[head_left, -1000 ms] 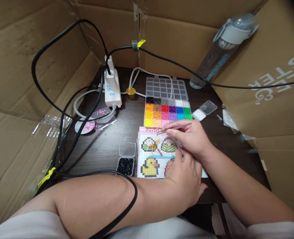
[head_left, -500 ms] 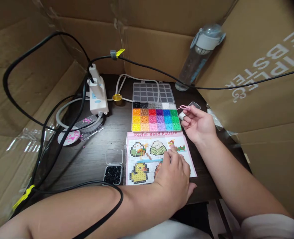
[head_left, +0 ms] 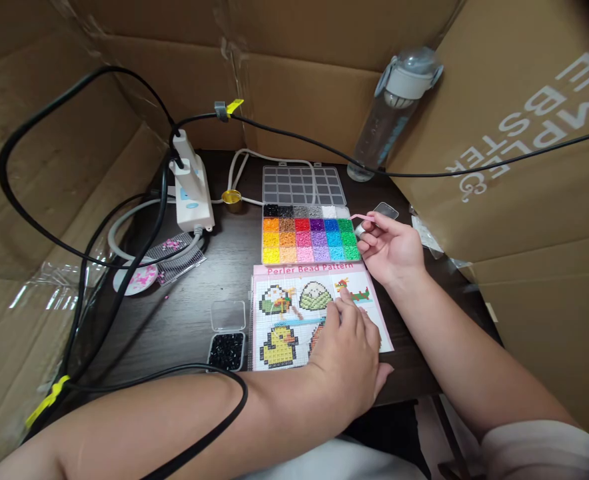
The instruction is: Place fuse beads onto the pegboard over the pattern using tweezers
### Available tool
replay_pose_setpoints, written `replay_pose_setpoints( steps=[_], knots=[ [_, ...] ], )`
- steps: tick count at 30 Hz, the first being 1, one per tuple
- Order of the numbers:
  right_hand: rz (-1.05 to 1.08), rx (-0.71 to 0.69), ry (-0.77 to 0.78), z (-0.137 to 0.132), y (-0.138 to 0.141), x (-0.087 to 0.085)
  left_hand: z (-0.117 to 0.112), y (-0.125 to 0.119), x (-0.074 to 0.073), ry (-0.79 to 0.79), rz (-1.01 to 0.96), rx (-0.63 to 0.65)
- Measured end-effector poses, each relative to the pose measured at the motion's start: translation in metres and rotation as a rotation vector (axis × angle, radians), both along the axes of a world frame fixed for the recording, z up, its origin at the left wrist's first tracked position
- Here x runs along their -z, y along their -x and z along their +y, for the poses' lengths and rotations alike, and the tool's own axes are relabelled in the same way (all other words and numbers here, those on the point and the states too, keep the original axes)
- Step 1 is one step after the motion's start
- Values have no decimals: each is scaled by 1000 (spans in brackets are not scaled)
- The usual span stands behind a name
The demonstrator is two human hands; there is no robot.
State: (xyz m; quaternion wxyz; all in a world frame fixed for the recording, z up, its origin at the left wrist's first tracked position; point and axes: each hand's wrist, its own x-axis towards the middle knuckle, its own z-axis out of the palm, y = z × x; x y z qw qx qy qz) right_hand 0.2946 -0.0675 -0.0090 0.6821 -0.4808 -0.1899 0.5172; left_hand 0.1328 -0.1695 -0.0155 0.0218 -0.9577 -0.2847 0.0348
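My left hand [head_left: 347,343] rests on the printed bead pattern sheet [head_left: 319,270], fingers stretched out and holding nothing. Its fingertips lie near the dragon-shaped picture [head_left: 359,295], and the palm covers part of the lower row. In my right hand [head_left: 394,250] are pink tweezers [head_left: 364,217], pinched between thumb and fingers. Their tip points left, at the right edge of the bead box [head_left: 307,241], close to its white and green compartments. That box lies with its lid [head_left: 304,187] folded back, its compartments filled with coloured beads. Whether the tweezers grip a bead is too small to tell.
A small clear case [head_left: 227,351] of black beads stands left of the sheet. Farther left are a white disc [head_left: 134,277] with pink beads, a power strip [head_left: 192,193] and looping black cables [head_left: 82,300]. A water bottle [head_left: 392,113] leans against the cardboard wall [head_left: 299,93].
The tweezers' tips, seen apart before, now look close together. My right hand has shifted slightly left relative to the bead box. My left hand stays on the sheet.
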Motion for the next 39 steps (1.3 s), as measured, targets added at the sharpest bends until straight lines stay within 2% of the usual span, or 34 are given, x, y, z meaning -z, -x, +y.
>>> replay_pose_setpoints(
  steps=[4,15,29,39],
  knots=[
    [81,51,20,-1,5,-5,0,0,0,4,4,3],
    [101,37,34,-4,13,-9,-1,0,2,4,-4,-6],
    [-225,8,-126,-11,39,4,-5,0,8,23,-44,-12],
    [-320,-2,-131,-14,45,6,-4,1,9,51,-43,-4]
  ],
)
